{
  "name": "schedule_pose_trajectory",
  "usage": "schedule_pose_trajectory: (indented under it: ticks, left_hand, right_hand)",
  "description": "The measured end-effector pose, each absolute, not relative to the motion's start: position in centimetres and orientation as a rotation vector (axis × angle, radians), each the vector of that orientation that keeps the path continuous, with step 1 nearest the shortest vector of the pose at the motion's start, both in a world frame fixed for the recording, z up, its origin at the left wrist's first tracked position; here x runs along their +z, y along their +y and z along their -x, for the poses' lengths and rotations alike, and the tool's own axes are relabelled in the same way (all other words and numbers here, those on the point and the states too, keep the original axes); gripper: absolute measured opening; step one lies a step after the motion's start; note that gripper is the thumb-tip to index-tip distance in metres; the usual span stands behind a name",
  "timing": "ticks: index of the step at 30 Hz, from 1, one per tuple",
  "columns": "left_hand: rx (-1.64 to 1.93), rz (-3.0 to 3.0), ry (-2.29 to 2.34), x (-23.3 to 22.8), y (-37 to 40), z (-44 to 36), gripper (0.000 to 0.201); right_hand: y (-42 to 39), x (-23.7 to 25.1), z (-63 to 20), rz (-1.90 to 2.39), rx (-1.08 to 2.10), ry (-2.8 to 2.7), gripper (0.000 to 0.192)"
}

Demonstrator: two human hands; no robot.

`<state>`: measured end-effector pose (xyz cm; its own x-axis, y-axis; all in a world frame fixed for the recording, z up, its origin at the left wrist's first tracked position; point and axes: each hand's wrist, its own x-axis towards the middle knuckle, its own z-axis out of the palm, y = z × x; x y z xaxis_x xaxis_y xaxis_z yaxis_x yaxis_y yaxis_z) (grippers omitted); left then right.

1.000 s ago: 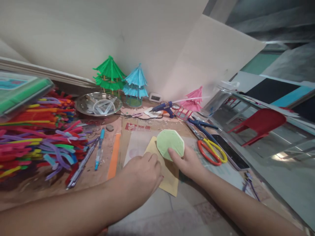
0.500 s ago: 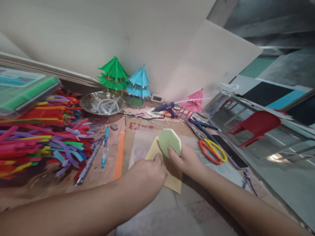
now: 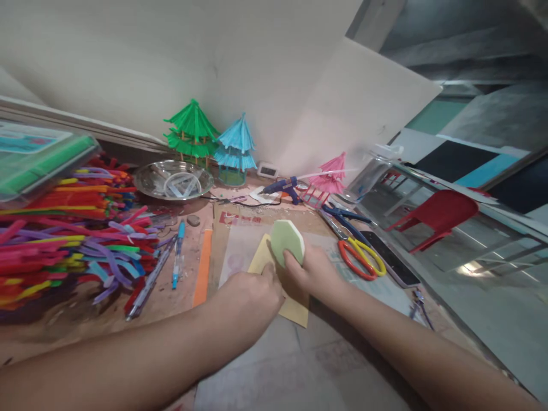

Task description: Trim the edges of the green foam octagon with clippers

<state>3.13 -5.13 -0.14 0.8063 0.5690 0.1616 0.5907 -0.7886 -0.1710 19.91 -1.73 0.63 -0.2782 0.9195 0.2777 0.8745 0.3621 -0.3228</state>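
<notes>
the pale green octagonal foam piece (image 3: 287, 242) stands tilted up on edge over the tan paper sheet (image 3: 293, 306), its flat face turned toward the camera and its lower edge down at the sheet. the right hand (image 3: 311, 274) sits at about 5 o'clock from the piece, thumb and fingers pinched on its lower right rim, so the piece rises toward 11 o'clock from those fingers. the left hand (image 3: 249, 298) lies at about 7 o'clock from the piece, curled into a loose fist pressing on the tan sheet, with a fingertip just touching or just short of the piece's lower left corner; which of the two i cannot tell. the right hand is the one actually carrying the piece.

the octagon has no clear long axis; tilted, it looks a little taller than wide.

around them: orange-and-yellow-handled scissors (image 3: 362, 258) at 3 o'clock of the right hand, a blue hot glue gun (image 3: 284, 187) at 12 o'clock, a heap of coloured pipe cleaners (image 3: 64, 228) well off at 9 o'clock, and a blue pen (image 3: 177, 256) between heap and sheet.

hidden: the back of the piece, the right fingers behind it, and the part of the tan sheet under both hands. whether the left fist holds anything small is not visible.
</notes>
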Motion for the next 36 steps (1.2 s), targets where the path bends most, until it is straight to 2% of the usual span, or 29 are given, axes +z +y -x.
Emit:
schedule_pose_trajectory:
  ticks: [7,11,15,21,28,33,36]
  left_hand:
    - [-0.034,2.804,-0.881,0.7,-5.2,-3.0,0.037]
    - [-0.203,2.789,-0.877,0.0,-5.0,-2.9,0.027]
    - [-0.262,2.767,-0.924,-0.3,-5.0,-2.7,0.025]
    - [-0.200,2.778,-0.950,0.2,-5.1,-2.6,0.029]
    - [-0.021,2.741,-1.068,0.9,-4.8,-3.0,0.032]
    - [0.052,2.718,-0.907,1.1,-5.1,-2.9,0.033]
    - [0.048,2.731,-0.885,0.8,-5.1,-2.9,0.036]
  right_hand:
    - [-4.4,1.8,-20.7,1.485,0.228,-2.389,0.029]
    - [-2.9,1.0,-19.9,1.610,0.118,-2.278,0.034]
    - [-1.1,0.6,-19.3,1.594,0.115,-2.200,0.034]
    - [-4.0,1.3,-20.3,1.434,0.312,-2.282,0.026]
    - [-1.2,1.5,-18.6,1.601,0.253,-2.250,0.040]
    - [-3.1,2.7,-19.5,1.521,0.336,-2.374,0.031]
    - [-4.2,2.9,-20.0,1.580,0.334,-2.395,0.033]
